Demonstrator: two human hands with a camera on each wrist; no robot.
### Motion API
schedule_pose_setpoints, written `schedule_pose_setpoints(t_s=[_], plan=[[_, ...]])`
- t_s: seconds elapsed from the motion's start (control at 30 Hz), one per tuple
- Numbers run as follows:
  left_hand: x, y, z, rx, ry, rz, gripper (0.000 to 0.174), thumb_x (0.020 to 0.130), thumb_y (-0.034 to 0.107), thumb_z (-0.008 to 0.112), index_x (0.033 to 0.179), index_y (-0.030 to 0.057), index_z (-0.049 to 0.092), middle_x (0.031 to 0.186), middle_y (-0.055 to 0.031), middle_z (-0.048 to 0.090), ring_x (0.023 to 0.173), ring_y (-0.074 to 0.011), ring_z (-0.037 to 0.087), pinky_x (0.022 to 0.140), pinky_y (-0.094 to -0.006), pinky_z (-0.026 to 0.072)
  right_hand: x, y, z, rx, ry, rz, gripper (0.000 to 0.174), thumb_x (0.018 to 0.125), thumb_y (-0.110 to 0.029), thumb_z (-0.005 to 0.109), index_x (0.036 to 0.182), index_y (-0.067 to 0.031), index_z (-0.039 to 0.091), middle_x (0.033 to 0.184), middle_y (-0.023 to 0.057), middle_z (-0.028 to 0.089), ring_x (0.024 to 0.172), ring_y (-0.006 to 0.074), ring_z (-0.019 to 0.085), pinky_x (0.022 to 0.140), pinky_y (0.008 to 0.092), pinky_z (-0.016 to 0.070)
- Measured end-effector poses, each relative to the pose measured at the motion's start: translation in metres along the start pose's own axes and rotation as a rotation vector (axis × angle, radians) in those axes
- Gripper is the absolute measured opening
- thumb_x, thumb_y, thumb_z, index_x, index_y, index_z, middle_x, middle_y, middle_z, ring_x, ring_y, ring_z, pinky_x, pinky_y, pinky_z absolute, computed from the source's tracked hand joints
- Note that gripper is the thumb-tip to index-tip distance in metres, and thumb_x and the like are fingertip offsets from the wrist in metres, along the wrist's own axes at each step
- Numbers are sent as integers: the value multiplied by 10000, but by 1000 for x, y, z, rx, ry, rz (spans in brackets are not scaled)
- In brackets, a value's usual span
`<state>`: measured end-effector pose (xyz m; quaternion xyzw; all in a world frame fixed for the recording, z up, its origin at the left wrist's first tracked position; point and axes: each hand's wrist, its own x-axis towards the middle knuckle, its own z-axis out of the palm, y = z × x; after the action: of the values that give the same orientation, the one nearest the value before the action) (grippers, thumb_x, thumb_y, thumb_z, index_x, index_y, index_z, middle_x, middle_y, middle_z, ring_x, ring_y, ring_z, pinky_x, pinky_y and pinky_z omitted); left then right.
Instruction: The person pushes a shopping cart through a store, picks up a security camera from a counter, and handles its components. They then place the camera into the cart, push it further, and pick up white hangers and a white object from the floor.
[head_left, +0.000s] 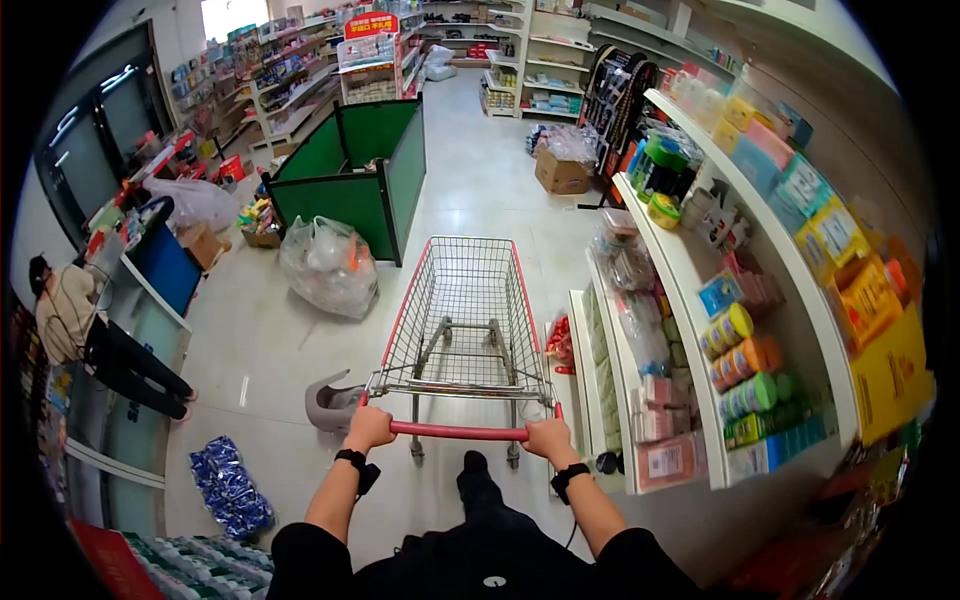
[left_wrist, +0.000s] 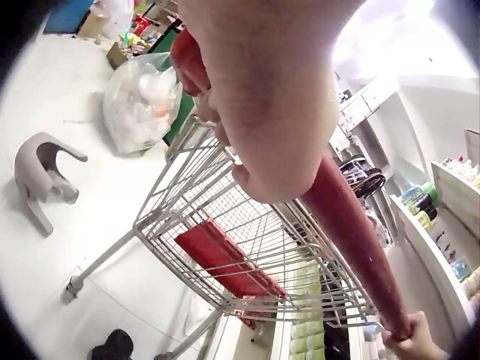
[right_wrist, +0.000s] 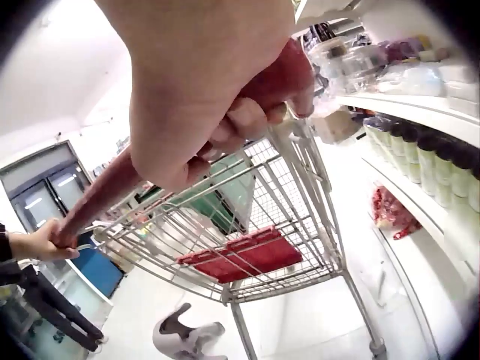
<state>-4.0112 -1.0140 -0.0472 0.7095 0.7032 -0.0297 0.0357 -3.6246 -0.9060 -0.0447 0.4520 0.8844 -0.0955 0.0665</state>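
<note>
A wire shopping cart with a red handle bar stands straight ahead, its basket bare. My left hand grips the bar's left end, and my right hand grips the right end. In the left wrist view the left hand wraps over the red bar. Curled fingers of the right hand show round the bar in the right wrist view. A red panel sits at the near end of the cart's basket.
Shelves of jars and boxes run close along the right. On the left lie a grey stool, a stuffed clear bag and blue packages. A green-panelled enclosure stands ahead left. A person stands at the left counter.
</note>
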Motion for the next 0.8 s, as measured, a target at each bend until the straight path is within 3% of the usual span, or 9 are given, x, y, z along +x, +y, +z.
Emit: schedule_pose_setpoints(t_s=[0.37, 0.67, 0.8], plan=[[159, -80, -8, -3, -120, -103, 190, 650, 286, 608, 695, 128, 702, 679, -113, 656, 684, -295, 644, 667, -396, 511, 181, 30, -41, 43, 36, -65, 240, 702, -350, 636, 767, -120, 657, 704, 111, 659, 676, 292, 656, 606, 427, 517], [272, -135, -27, -11, -56, -14, 204, 645, 309, 604, 665, 128, 696, 644, -107, 647, 632, -295, 637, 655, -395, 513, 303, 50, -78, -5, 10, -54, 246, 712, -350, 636, 782, -116, 668, 721, 110, 668, 704, 284, 660, 626, 419, 523], [333, -169, -29, -33, -47, 7, 202, 641, 305, 606, 652, 124, 693, 639, -111, 645, 627, -294, 638, 651, -393, 513, 366, 60, -80, -11, 58, -51, 289, 732, -413, 608, 757, -130, 661, 666, 106, 650, 641, 293, 650, 588, 433, 516]])
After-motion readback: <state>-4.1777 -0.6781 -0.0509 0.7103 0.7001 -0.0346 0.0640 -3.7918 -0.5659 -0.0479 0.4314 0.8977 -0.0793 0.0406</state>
